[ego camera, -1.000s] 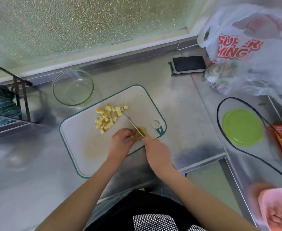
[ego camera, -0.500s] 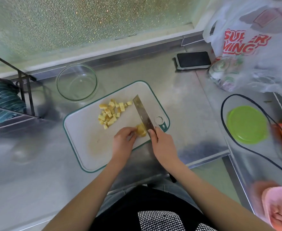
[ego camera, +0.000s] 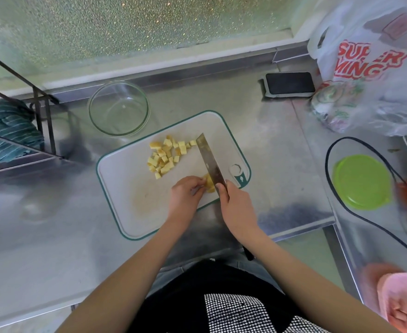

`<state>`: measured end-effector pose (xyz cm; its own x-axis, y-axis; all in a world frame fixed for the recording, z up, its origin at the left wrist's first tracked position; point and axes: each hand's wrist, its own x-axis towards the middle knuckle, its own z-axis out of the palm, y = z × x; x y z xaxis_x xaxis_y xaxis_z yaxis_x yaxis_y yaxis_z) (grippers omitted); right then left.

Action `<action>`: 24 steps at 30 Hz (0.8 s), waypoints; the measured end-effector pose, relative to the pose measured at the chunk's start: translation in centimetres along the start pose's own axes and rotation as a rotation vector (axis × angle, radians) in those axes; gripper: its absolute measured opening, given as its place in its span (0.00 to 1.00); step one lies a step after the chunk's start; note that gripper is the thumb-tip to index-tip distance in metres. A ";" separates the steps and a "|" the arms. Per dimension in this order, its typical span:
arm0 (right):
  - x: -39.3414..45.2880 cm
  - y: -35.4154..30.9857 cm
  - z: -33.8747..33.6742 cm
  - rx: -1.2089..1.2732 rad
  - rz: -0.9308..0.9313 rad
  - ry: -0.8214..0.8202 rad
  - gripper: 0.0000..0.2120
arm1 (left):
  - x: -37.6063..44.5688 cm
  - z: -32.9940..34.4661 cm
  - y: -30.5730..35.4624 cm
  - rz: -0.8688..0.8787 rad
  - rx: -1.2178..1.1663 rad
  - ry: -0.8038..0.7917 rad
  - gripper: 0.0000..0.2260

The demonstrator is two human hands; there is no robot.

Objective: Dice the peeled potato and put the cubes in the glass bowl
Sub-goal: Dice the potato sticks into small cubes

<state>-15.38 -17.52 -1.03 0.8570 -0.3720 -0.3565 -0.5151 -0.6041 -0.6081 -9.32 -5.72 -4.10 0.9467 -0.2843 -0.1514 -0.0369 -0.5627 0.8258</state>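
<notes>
Head view: on the cutting board (ego camera: 135,207), the last potato piece (ego camera: 208,185) lies at the near edge, pinched by the left hand (ego camera: 185,195) from its left side. The right hand (ego camera: 236,205) is wrapped round the knife (ego camera: 209,162), whose blade runs away from the body, along the piece's right side. The piece's own long axis seems to lie across the blade, though it is half hidden. Cut cubes (ego camera: 167,156) sit farther up the board; the glass bowl (ego camera: 118,108), beyond the board's far-left corner, holds none.
</notes>
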 end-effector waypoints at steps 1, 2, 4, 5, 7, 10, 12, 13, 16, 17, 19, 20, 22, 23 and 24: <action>-0.1 0.0 0.0 0.001 -0.001 -0.005 0.15 | 0.0 0.0 0.0 -0.001 -0.008 0.004 0.04; -0.1 -0.1 0.1 -0.003 -0.002 -0.009 0.15 | 0.0 -0.1 0.1 0.001 -0.014 0.008 0.04; -0.3 -0.4 0.2 -0.032 -0.014 -0.003 0.16 | 0.0 -0.1 0.2 0.004 -0.020 0.016 0.04; -0.3 -0.4 0.4 -0.047 -0.020 0.005 0.16 | 0.0 -0.1 0.2 0.005 -0.022 0.018 0.04; -0.4 -0.5 0.8 -0.057 -0.013 0.023 0.17 | 0.0 -0.1 0.2 0.002 -0.027 0.016 0.04; -0.5 -0.3 1.6 -0.073 0.021 0.004 0.18 | 0.0 0.0 0.0 -0.023 -0.060 0.011 0.04; -0.5 -0.1 2.0 -0.079 0.055 -0.019 0.19 | 0.1 0.0 -0.1 -0.042 -0.082 -0.006 0.05; -0.5 0.0 2.1 -0.085 0.063 -0.025 0.19 | 0.1 0.0 -0.1 -0.049 -0.086 -0.013 0.05; -0.4 -0.1 2.1 -0.097 0.065 -0.014 0.18 | 0.2 0.0 -0.1 -0.051 -0.064 -0.026 0.05; -0.4 -0.1 2.0 -0.098 0.056 -0.008 0.18 | 0.1 0.0 -0.2 -0.045 -0.041 -0.035 0.06; -0.4 -0.2 1.9 -0.108 0.044 -0.008 0.18 | -0.1 0.1 -0.2 -0.014 0.030 -0.064 0.07; -0.4 -0.2 1.8 -0.120 0.042 -0.012 0.18 | -0.2 0.3 -0.3 0.012 0.066 -0.072 0.07; -0.3 -0.3 1.3 -0.171 0.026 -0.032 0.18 | -0.4 0.7 -0.4 0.046 0.107 -0.060 0.05; -0.1 -0.3 0.8 -0.222 0.015 -0.049 0.17 | -0.3 0.8 -0.3 0.047 0.109 -0.044 0.04; 0.2 -0.3 0.2 -0.286 0.006 -0.066 0.17 | -0.3 1.0 -0.3 0.045 0.107 -0.030 0.03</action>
<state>-15.06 -17.26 -1.12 0.8482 -0.3346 -0.4107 -0.4939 -0.7797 -0.3848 -9.90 -6.19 -4.86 0.9333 -0.3335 -0.1333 -0.1144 -0.6279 0.7699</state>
